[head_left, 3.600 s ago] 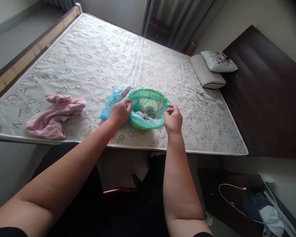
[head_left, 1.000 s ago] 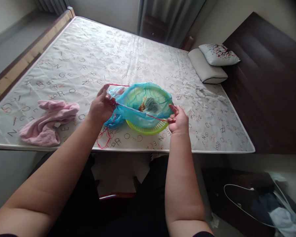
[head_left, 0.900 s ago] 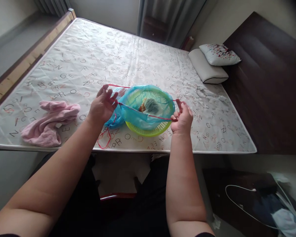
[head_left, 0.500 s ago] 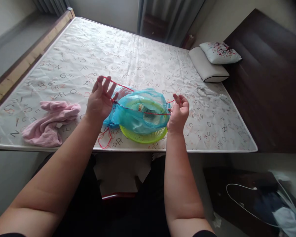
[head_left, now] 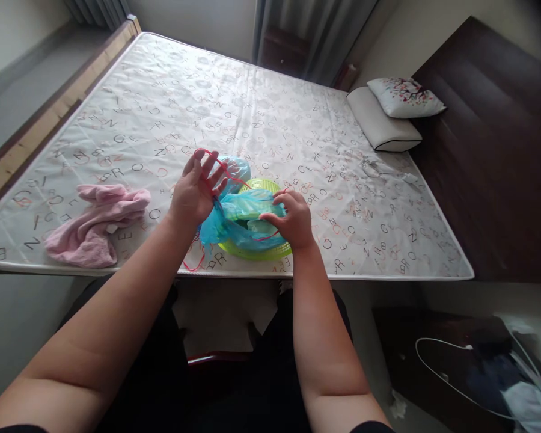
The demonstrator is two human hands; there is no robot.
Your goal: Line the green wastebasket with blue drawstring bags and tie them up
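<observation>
A translucent blue plastic drawstring bag (head_left: 246, 207) lies bunched over a yellow-green mesh basket (head_left: 270, 248). On its left side my left hand (head_left: 193, 195) holds a red drawstring (head_left: 211, 154), which is hooked round the partly spread fingers. My right hand (head_left: 293, 218) curls at the right side of the bag, thumb and fingers gripping its edge with the red cord running beside them. The bag mouth is partly gathered, with something pale inside that I cannot make out. A loose loop of red cord hangs below the bag at the left.
A crumpled pink cloth (head_left: 99, 225) lies on the letter-patterned mattress (head_left: 198, 96) to the left. A flowered pillow (head_left: 406, 97) and a beige cushion (head_left: 381, 120) are at the far right by the dark headboard (head_left: 491, 144). A white cable (head_left: 433, 364) lies at lower right.
My right hand has moved left and the bag mouth between my hands has narrowed and bunched. My left hand has shifted slightly right and down. More of the basket's back rim shows.
</observation>
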